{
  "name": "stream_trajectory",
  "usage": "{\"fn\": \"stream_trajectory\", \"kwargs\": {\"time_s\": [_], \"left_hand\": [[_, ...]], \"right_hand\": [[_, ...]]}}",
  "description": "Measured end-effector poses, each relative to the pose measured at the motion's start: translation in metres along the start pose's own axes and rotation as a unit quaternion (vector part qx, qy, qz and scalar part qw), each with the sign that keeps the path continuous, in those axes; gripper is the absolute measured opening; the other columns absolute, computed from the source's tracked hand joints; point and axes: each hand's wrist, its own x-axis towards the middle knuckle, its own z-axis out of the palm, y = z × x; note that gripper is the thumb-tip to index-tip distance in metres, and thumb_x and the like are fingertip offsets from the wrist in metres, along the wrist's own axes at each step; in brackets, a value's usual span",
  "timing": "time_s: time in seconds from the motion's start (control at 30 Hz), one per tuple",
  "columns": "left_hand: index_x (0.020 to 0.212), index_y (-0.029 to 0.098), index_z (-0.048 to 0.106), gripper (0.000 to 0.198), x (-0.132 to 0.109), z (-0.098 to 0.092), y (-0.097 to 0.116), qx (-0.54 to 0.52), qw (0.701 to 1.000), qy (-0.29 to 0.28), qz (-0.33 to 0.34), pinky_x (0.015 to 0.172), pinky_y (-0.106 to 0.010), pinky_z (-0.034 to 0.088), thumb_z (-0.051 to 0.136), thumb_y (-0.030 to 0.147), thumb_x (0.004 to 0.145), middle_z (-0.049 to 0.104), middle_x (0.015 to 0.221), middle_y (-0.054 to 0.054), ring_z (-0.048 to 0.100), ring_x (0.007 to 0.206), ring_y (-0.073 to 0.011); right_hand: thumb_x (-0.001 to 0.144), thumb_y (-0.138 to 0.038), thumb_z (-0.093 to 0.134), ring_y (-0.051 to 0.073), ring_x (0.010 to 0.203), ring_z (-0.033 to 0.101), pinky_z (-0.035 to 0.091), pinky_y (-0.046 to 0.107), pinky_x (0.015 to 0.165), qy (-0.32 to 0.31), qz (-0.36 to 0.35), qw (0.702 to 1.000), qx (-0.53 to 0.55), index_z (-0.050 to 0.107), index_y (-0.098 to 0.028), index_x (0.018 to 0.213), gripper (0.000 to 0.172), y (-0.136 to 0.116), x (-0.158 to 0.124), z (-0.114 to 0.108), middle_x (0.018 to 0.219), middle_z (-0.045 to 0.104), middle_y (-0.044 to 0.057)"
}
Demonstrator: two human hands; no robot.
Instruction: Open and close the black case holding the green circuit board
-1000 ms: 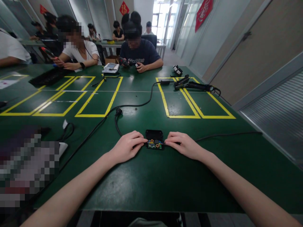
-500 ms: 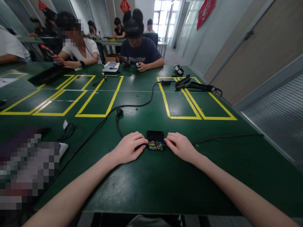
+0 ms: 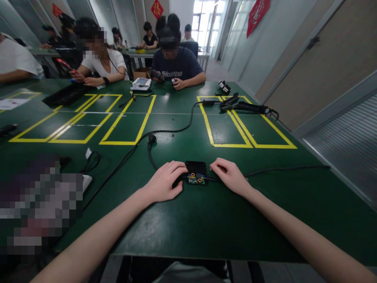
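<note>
A small black plastic case (image 3: 196, 166) lies on the table between my hands, its lid folded back away from me. Inside sits a green circuit board (image 3: 193, 181) with copper-wound rings and coloured wires. My left hand (image 3: 166, 181) rests at the case's left end, thumb and index finger apart, fingertips at the edge of the lid. Just off the case's right side is my right hand (image 3: 231, 177), raised slightly, its fingers curled together; what they hold, if anything, is hidden. A black cable (image 3: 213, 179) leaves the case on the right, passing beneath that hand.
Beyond the case lie a black plug (image 3: 152, 138) and a long black cord (image 3: 176, 131). A black appliance with a handle (image 3: 250, 107) lies at the far right, among yellow tape outlines. Across the table a person (image 3: 176, 65) holds a power tool (image 3: 157, 74).
My right hand has come off the cable at the case's right end, lifting up and slightly right. My left thumb and index finger have parted a little. The whole view has shifted slightly.
</note>
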Motion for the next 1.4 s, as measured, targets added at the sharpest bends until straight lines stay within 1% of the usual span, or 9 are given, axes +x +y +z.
{"fn": "stream_trajectory", "kwargs": {"time_s": [0.1, 0.2, 0.27, 0.43, 0.57, 0.83, 1.03, 1.2, 1.4], "left_hand": [[0.146, 0.021, 0.051, 0.054, 0.001, 0.001, 0.001, 0.006, 1.0, -0.016, 0.015, 0.11, -0.05, 0.048, 0.058, 0.023, 0.093, 0.056, 0.152, -0.014, 0.054, 0.137, -0.0301], [0.143, 0.021, 0.056, 0.045, 0.002, 0.004, 0.001, 0.005, 0.998, -0.047, 0.029, 0.113, -0.049, 0.045, 0.057, 0.028, 0.099, 0.064, 0.145, -0.012, 0.055, 0.138, -0.0282], [0.14, 0.019, 0.059, 0.041, 0.002, 0.006, 0.001, 0.011, 0.998, -0.05, 0.03, 0.113, -0.047, 0.046, 0.055, 0.028, 0.101, 0.066, 0.142, -0.012, 0.056, 0.137, -0.0273], [0.135, 0.014, 0.063, 0.037, 0.003, 0.008, 0.002, 0.032, 0.999, -0.036, 0.026, 0.109, -0.044, 0.048, 0.055, 0.029, 0.102, 0.069, 0.133, -0.015, 0.058, 0.133, -0.0276], [0.136, 0.016, 0.062, 0.038, 0.002, 0.009, 0.002, 0.021, 0.999, -0.043, 0.023, 0.11, -0.046, 0.047, 0.057, 0.028, 0.101, 0.068, 0.135, -0.014, 0.057, 0.134, -0.0281], [0.138, 0.017, 0.06, 0.039, 0.002, 0.007, 0.004, 0.028, 0.998, -0.05, 0.025, 0.108, -0.048, 0.048, 0.055, 0.028, 0.101, 0.064, 0.14, -0.015, 0.053, 0.136, -0.03], [0.135, 0.018, 0.063, 0.039, 0.0, 0.007, 0.005, 0.059, 0.998, -0.027, 0.015, 0.104, -0.053, 0.051, 0.059, 0.029, 0.099, 0.051, 0.148, -0.02, 0.054, 0.131, -0.0338], [0.135, 0.022, 0.064, 0.042, -0.001, 0.006, 0.002, 0.039, 0.999, -0.007, 0.001, 0.111, -0.058, 0.046, 0.067, 0.029, 0.094, 0.033, 0.165, -0.019, 0.042, 0.146, -0.0383], [0.137, 0.023, 0.063, 0.041, -0.001, 0.009, -0.005, 0.003, 0.999, -0.038, -0.002, 0.112, -0.051, 0.048, 0.063, 0.033, 0.097, 0.063, 0.142, -0.015, 0.057, 0.135, -0.0302]], "right_hand": [[0.1, -0.044, 0.053, 0.02, 0.075, 0.061, 0.052, 0.034, 0.068, 0.051, 0.007, 0.998, 0.028, 0.073, -0.021, 0.102, 0.031, 0.001, 0.0, 0.003, 0.094, 0.069, 0.008], [0.097, -0.043, 0.059, 0.028, 0.103, 0.066, 0.055, 0.045, 0.092, 0.043, -0.028, 0.998, 0.021, 0.074, -0.024, 0.116, 0.031, -0.001, 0.003, 0.01, 0.117, 0.072, 0.011], [0.097, -0.041, 0.059, 0.03, 0.11, 0.065, 0.053, 0.05, 0.099, 0.023, -0.042, 0.999, 0.023, 0.075, -0.025, 0.116, 0.029, -0.003, 0.005, 0.013, 0.117, 0.073, 0.011], [0.094, -0.035, 0.063, 0.028, 0.107, 0.067, 0.057, 0.047, 0.094, -0.012, -0.042, 0.996, 0.076, 0.075, -0.025, 0.117, 0.028, -0.01, 0.008, 0.014, 0.117, 0.073, 0.01], [0.091, -0.035, 0.068, 0.021, 0.089, 0.069, 0.062, 0.039, 0.081, -0.008, -0.008, 0.991, 0.136, 0.074, -0.023, 0.12, 0.032, -0.011, 0.007, 0.011, 0.117, 0.069, 0.01], [0.084, -0.047, 0.078, 0.022, 0.096, 0.072, 0.066, 0.039, 0.089, -0.016, 0.05, 0.973, 0.223, 0.076, -0.025, 0.117, 0.04, -0.007, 0.004, 0.007, 0.123, 0.065, 0.009], [0.083, -0.049, 0.078, 0.027, 0.1, 0.075, 0.064, 0.047, 0.095, -0.043, 0.08, 0.963, 0.253, 0.072, -0.021, 0.117, 0.044, -0.007, 0.003, 0.008, 0.11, 0.077, 0.01], [0.083, -0.043, 0.078, 0.026, 0.098, 0.076, 0.064, 0.046, 0.094, -0.03, 0.075, 0.964, 0.255, 0.073, -0.021, 0.116, 0.04, -0.006, 0.003, 0.011, 0.108, 0.079, 0.009], [0.082, -0.044, 0.078, 0.027, 0.098, 0.077, 0.063, 0.048, 0.096, -0.034, 0.079, 0.962, 0.259, 0.076, -0.022, 0.114, 0.039, -0.009, 0.004, 0.01, 0.108, 0.08, 0.008]]}}
